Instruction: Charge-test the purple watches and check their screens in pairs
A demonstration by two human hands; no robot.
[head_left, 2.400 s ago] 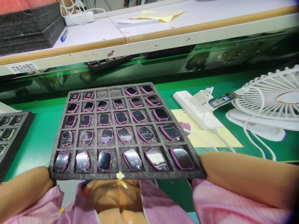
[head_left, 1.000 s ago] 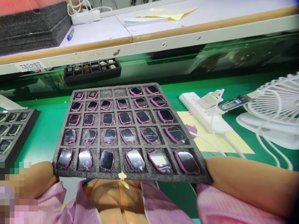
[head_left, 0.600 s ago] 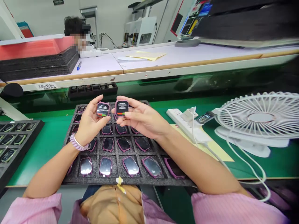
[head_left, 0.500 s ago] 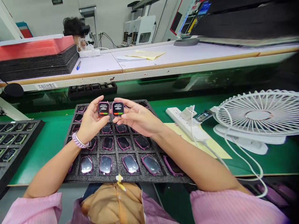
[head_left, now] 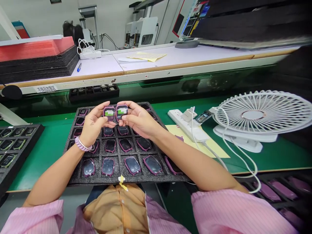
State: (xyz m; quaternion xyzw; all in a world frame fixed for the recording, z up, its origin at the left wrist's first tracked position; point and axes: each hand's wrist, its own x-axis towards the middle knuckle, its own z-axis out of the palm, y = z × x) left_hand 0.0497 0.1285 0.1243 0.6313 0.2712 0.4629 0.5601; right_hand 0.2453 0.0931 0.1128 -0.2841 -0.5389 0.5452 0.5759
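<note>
Head view: left hand (head_left: 92, 127) pinches a lit watch (head_left: 109, 112), right hand (head_left: 142, 122) a second watch (head_left: 122, 111), also lit, just beside it; beneath the grip, the other watches (head_left: 132, 164) sit slotted in the foam tray (head_left: 97, 180), mostly dark, some probably hidden

Bright light, pale glare on watch screens (head_left: 132, 164)
</note>
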